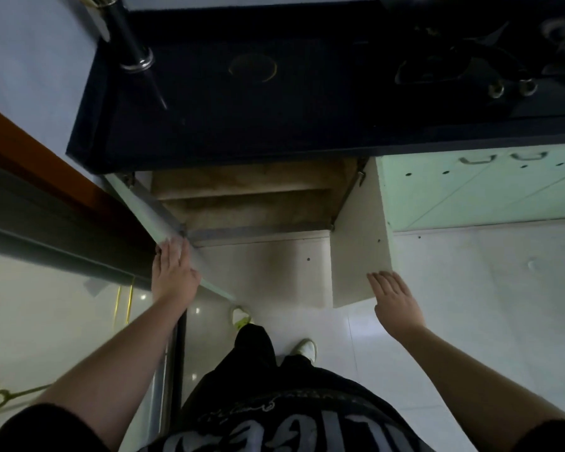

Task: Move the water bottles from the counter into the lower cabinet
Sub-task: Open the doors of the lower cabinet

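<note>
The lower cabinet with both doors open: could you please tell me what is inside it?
The lower cabinet shows only bare brown shelves; no bottles visible. The counter overhang hides its upper, deeper part.

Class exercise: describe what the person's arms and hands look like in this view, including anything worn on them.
Both forearms are bare, with no watch, ring or glove visible on the left hand or the right hand. Short black sleeves show at the upper arms, part of a black T-shirt with pale lettering across the chest.

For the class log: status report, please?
Left hand on left door, right hand by right door. Cabinet open. No bottles visible.
</note>
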The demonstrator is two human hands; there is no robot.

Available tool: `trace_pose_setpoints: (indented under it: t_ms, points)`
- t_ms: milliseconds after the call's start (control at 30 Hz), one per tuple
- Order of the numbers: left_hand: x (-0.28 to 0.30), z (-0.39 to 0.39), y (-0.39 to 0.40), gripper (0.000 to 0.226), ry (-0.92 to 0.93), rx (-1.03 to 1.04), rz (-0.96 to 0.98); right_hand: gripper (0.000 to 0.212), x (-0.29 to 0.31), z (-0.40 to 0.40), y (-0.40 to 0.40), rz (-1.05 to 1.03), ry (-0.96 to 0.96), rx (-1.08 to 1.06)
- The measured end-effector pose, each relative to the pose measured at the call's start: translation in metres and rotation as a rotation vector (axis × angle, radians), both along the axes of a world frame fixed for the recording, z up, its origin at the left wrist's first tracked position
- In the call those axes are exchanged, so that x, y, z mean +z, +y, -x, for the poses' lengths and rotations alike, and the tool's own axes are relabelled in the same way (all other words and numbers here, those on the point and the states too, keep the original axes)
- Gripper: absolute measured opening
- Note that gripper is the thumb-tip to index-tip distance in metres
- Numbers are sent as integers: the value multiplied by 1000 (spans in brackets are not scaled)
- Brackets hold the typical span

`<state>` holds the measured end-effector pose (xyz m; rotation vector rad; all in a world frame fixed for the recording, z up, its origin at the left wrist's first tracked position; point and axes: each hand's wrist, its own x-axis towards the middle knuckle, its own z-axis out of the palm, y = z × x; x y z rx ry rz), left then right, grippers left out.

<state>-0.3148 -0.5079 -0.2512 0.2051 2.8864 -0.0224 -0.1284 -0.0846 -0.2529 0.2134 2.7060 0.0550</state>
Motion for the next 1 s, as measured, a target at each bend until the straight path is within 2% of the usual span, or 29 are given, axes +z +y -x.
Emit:
trace_pose_setpoints:
  t_ms: [100, 233, 367, 500, 600, 700, 867, 1000]
  points:
    - [-2, 1, 0, 76, -57, -177, 98, 66, 5, -7, 18, -42, -32, -135]
    - [0, 1, -4, 69, -139, -294, 221, 70, 15, -10, 31, -83, -40, -289]
    - [0, 1, -27, 59, -168, -323, 192, 66, 25, -2, 9, -71, -68, -328]
    - [-6, -7, -70, 51, -120, -406, 136, 59, 34, 23, -55, 30, -39, -348]
    - [-13, -16, -111, 48, -143, -477, 187, 55, 40, 47, -119, 140, -61, -331]
    - [-6, -25, -152, 52, -249, -495, 345, 52, 44, 68, -180, 185, -68, -246]
    - [9, -22, -204, 61, -261, -407, 391, 50, 48, 93, -254, 214, -37, -118]
    - [14, -16, -235, 61, -284, -343, 382, 51, 51, 100, -283, 207, -32, -42]
